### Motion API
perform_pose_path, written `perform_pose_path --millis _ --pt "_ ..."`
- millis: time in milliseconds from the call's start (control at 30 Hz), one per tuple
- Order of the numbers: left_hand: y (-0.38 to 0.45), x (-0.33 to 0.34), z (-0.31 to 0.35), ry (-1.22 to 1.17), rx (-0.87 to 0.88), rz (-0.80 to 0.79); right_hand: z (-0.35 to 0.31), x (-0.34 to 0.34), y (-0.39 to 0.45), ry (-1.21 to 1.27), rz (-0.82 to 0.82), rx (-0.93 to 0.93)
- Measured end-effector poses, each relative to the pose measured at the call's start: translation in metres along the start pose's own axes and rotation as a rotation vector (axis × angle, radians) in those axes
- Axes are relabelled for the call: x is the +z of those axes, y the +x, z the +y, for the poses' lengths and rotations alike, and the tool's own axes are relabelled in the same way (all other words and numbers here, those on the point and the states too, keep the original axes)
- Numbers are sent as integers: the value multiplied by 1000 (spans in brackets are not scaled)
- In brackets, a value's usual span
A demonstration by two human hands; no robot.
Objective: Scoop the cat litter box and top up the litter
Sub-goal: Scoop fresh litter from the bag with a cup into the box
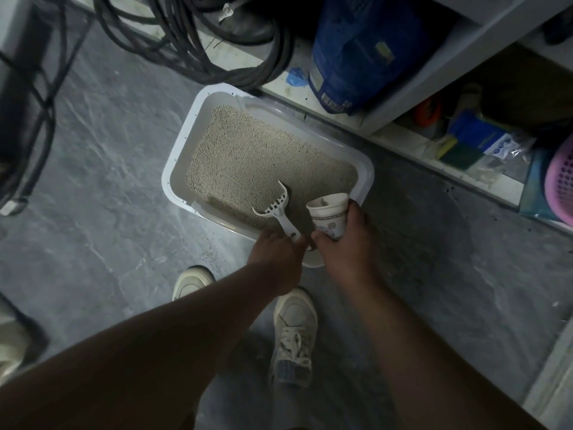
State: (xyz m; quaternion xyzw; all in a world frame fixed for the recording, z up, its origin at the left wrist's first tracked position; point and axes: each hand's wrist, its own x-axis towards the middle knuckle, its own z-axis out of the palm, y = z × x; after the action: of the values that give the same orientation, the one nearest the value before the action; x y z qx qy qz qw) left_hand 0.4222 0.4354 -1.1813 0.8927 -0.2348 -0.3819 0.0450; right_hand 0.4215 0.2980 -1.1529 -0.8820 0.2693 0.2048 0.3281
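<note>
A white litter box (173,169) sits on the grey floor, filled with beige litter (257,156). My left hand (276,252) grips the handle of a white slotted scoop (274,206), whose head rests on the litter at the near edge of the box. My right hand (347,243) holds a white paper cup (330,214) tilted over the box's near right corner, with something dark inside it. A blue litter bag (359,48) stands on the ledge behind the box.
Coiled black hoses (198,45) lie at the back left. A low shelf at right holds sponges (455,147), packets and a pink basket (561,181). My two shoes (294,333) stand just in front of the box. Spilled litter grains (210,252) dot the floor.
</note>
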Motion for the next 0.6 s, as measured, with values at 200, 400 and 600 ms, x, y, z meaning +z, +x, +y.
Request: perform_pose_path --millis 200,400,600 --pt "-1 6 -3 -12 -26 20 13 -3 -18 -57 -71 46" --pt "-1 13 -4 -15 -23 20 29 0 -31 -37 18 107" --pt "-5 15 -4 23 -10 13 27 1 -30 -22 50 116"
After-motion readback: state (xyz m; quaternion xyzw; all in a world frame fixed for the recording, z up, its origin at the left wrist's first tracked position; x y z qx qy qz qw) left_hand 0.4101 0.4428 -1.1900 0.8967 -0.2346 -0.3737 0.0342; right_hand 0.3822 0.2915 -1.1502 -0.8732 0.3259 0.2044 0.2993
